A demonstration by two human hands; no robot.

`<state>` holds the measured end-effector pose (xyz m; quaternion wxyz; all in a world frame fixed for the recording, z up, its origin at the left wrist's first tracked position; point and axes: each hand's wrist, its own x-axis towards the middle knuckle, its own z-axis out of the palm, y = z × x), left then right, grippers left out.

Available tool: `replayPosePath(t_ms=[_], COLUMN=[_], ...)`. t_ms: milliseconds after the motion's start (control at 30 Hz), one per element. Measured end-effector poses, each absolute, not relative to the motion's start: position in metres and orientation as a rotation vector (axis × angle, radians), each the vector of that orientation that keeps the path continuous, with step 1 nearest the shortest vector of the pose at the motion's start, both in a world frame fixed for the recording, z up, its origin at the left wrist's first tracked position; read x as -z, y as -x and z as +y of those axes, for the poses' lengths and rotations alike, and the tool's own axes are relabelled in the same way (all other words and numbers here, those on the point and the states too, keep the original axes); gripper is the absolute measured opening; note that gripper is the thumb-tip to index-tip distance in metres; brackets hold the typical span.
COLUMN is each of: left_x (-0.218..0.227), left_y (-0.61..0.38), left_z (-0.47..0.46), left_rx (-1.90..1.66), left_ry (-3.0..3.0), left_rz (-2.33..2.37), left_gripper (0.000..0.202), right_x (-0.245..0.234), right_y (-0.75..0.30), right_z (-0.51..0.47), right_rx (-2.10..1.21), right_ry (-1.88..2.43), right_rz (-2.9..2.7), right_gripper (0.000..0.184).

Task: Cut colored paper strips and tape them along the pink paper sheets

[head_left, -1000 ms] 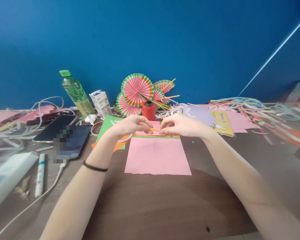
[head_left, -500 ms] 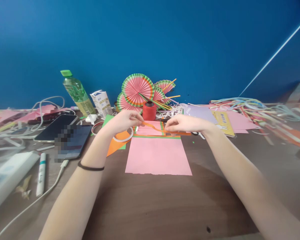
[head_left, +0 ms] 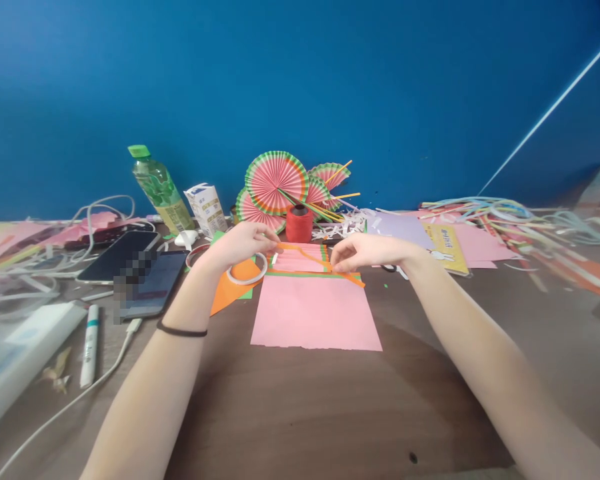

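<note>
At the far edge of one flat pink paper sheet (head_left: 316, 313), the left hand (head_left: 240, 245) and right hand (head_left: 367, 251) pinch an orange paper strip (head_left: 353, 279) over pleated pink paper (head_left: 295, 264); light, even tension should keep it straight and uncreased. Counted, in descending size: one sheet, two hands, one green-capped bottle (head_left: 163, 193), one red thread spool (head_left: 299, 228), one strip
</note>
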<state>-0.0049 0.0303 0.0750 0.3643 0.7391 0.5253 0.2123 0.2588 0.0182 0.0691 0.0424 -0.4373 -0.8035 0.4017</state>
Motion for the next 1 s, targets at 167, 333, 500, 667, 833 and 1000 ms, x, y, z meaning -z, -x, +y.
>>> replayPosePath(t_ms=[167, 333, 500, 667, 833, 1000], left_x=[-0.076, -0.077, -0.062, -0.043, -0.040, -0.037], left_y=[0.008, 0.008, 0.005, 0.007, 0.011, 0.013], left_z=[0.029, 0.025, 0.012, -0.003, -0.008, -0.012], left_rx=[-0.462, -0.237, -0.146, -0.199, -0.152, -0.031], left_ry=[-1.865, -1.807, -1.744, -1.677, -1.894, -2.072], left_rz=[1.279, 1.299, 1.272, 1.177, 1.240, 1.227], left_gripper=[0.023, 0.017, 0.009, 0.010, 0.014, 0.019], right_x=[-0.068, -0.071, -0.063, -0.044, -0.027, -0.027], right_y=[-0.262, -0.263, -0.263, -0.263, -0.261, -0.264], right_z=[0.022, 0.018, 0.014, 0.007, 0.002, 0.003], right_rx=[-1.189, -1.257, -1.372, -1.493, -1.608, -1.606], right_ry=[1.351, 1.317, 1.291, 1.296, 1.223, 1.275], right_rz=[-2.512, -2.584, -2.635, -2.639, -2.590, -2.596], right_gripper=[0.025, 0.022, 0.025, 0.026, 0.023, 0.023])
